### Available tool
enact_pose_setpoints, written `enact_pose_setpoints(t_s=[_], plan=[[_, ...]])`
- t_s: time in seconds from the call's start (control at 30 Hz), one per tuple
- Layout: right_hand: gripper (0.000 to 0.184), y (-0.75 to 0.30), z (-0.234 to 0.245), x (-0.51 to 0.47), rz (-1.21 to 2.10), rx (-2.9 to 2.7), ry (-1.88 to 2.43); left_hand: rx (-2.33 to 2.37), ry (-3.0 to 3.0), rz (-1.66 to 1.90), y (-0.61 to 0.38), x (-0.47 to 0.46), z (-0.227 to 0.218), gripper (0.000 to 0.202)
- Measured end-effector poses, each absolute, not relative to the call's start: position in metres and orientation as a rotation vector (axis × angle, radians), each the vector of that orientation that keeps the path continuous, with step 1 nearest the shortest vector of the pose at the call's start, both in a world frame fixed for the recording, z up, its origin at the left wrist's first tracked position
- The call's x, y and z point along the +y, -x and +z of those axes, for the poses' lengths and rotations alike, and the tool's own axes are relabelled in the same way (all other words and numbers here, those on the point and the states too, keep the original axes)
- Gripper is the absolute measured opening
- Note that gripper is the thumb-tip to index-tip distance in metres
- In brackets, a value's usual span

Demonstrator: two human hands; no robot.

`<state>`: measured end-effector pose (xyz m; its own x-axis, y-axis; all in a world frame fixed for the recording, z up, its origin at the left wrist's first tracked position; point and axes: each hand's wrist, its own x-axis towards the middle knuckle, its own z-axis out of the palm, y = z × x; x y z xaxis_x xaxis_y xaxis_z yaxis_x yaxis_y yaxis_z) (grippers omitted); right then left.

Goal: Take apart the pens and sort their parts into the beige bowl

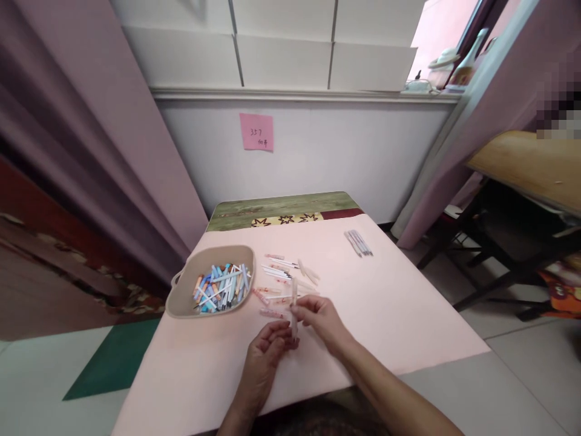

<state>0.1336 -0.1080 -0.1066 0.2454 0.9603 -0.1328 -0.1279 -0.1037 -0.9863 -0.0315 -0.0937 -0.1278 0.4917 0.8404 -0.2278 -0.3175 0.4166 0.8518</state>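
Observation:
A slim, pale, translucent pen (294,290) stands nearly upright between my hands, over the near middle of the table. My right hand (324,321) pinches it around the middle with thumb and forefinger. Curled about its lower end are the fingers of my left hand (263,360), which partly hide it. Just beyond lie loose pen parts: pinkish printed barrels (273,313), thin white refills with dark tips (276,272) and clear pale pieces (308,272).
Left of the hands, a beige basket (175,309) holds many blue, orange and white pen parts. Several pens (358,243) lie side by side at the far right of the pink-covered table (390,315). A pink note (256,132) is stuck to the wall behind.

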Motion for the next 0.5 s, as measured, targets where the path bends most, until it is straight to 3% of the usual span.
enact_pose_setpoints(t_s=[0.1, 0.23, 0.33, 0.5], plan=[[0.031, -0.197, -0.103, -0.089, 0.674, -1.121, 1.914, 0.798, -0.762, 0.815, 0.030, -0.093, -0.123, 0.033], [0.028, -0.287, -0.098, -0.060, 0.376, -1.045, 2.263, 0.786, -0.741, 0.791, 0.032, -0.089, -0.127, 0.029], [0.019, -0.326, -0.100, -0.039, 0.268, -1.051, 2.464, 0.782, -0.727, 0.792, 0.032, -0.086, -0.131, 0.028], [0.021, -0.343, -0.114, -0.007, 0.206, -1.188, 2.632, 0.799, -0.706, 0.803, 0.029, -0.084, -0.130, 0.029]])
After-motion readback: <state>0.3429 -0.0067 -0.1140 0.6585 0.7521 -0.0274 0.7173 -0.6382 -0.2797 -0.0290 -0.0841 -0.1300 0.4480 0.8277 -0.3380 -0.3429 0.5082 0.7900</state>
